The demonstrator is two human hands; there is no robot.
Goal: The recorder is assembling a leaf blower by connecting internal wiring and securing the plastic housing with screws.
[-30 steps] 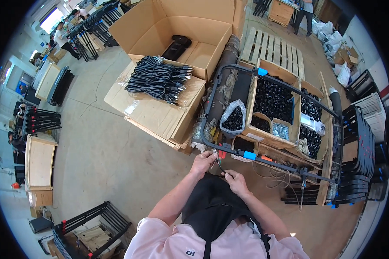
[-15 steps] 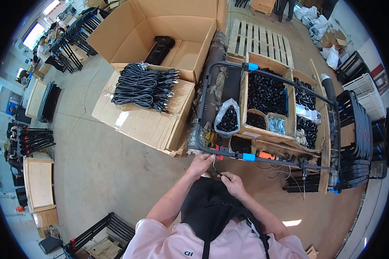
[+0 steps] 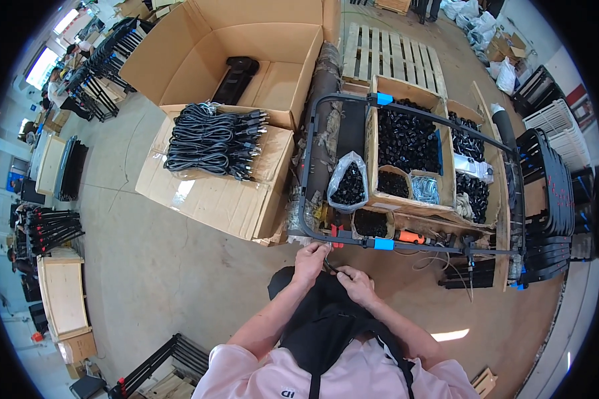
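Both hands are together in front of my body, just below the near left corner of a black tubular frame with blue clips. My left hand is closed, its fingertips pinching one end of a thin dark cable. A little lower and to the right, my right hand is closed round the same cable. The cable's ends are mostly hidden by my fingers. Red-handled pliers are just beyond the hands, by the frame's near bar.
Bundled black cables lie on a cardboard box at left. The frame rests over a wooden parts tray holding black pieces and screws. Beside it are a plastic bag and an orange tool. A wooden pallet lies behind.
My hands have come closer together, and the stretch of cable showing between them is shorter. The view has shifted slightly.
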